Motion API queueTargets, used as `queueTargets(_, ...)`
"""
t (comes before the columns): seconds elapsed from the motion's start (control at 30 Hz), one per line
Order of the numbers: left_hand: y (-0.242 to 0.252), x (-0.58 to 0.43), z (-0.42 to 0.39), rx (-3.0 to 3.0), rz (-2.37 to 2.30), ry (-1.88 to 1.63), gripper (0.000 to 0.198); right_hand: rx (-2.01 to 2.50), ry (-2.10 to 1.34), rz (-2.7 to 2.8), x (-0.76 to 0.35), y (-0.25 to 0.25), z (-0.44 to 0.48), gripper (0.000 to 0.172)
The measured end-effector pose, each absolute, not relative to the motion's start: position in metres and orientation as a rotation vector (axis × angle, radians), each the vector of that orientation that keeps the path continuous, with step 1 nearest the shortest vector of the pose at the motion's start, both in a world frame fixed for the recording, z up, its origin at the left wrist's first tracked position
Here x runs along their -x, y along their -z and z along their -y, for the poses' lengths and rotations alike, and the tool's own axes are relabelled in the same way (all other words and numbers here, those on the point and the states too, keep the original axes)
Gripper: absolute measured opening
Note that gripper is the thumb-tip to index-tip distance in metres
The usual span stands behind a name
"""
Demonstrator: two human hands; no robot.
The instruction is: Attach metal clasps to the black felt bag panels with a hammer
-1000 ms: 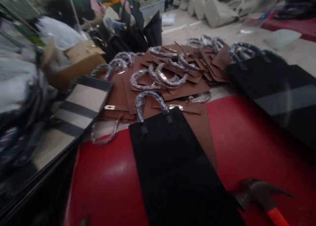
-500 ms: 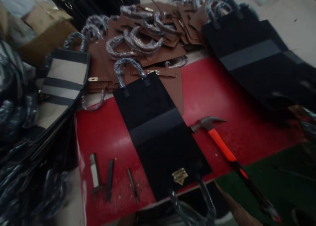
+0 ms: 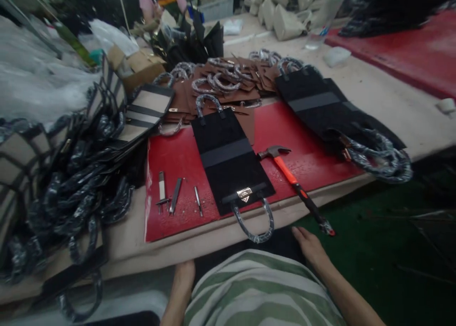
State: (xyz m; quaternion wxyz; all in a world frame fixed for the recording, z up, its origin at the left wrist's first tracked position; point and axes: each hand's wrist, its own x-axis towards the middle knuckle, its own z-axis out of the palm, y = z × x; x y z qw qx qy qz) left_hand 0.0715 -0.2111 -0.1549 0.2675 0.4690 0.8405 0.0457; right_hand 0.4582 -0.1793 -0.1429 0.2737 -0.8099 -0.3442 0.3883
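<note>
Pale worktable (image 3: 370,79): its near edge runs just ahead of a person in a striped top (image 3: 256,288); overhanging items risk a fall.
Left heap (image 3: 81,169): black-and-beige panels with wrapped handles droop over the edge, where a brushing elbow could start a slide.
Red mat (image 3: 180,157): specks litter its surface and might scratch whatever is dragged across.
Right stack (image 3: 309,100): black panels, their wrapped handles at the table's edge, liable to snag a passing arm.
Central black panel (image 3: 228,152): lies flat on the mat, its near handle loop (image 3: 255,238) over the table's edge; a leaning body could pull it askew.
Hammer (image 3: 285,169): grip juts past the edge above green floor; a knock could tip it.
Right hand (image 3: 309,244): low beside the top, nearest the hammer; whether it grips anything cannot be told.
Left hand (image 3: 184,273): opposite, below the table's edge; its grasp is equally unclear.
Three slim tools (image 3: 162,188): left of the panel; a jolt might scatter them.
Metal plate (image 3: 244,193): bright at the panel's near end, exposed to a stray blow.
</note>
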Motion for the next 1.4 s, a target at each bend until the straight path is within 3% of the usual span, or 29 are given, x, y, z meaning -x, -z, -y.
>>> queueTargets(0.17,0.105,-0.069,0.237,-1.45,-2.082,-0.175,0.029,2.012,-0.918,1.194,-0.433,0.092,0.191,0.04)
queueTargets(0.33,0.041,-0.102,0.182,-2.156,-1.917,-0.909,0.031,1.81,-1.209,0.951,-0.398,0.059,0.182,0.05)
queueTargets(0.4,0.031,-0.115,0.147,-2.362,-1.794,-0.924,0.035,1.646,-1.348,0.778,-0.387,0.052,0.171,0.053)
queueTargets(0.63,0.062,-0.122,0.102,-2.624,-1.671,-0.522,0.049,1.472,-1.545,0.448,-0.357,0.045,0.141,0.057)
queueTargets(1.0,0.07,-0.083,0.117,-2.701,-1.405,-0.786,0.04,1.448,-1.602,0.417,-0.344,0.045,0.139,0.054)
queueTargets(1.4,0.071,-0.067,0.115,-2.539,-1.544,-0.847,0.043,1.376,-1.707,0.541,-0.327,0.068,0.155,0.047)
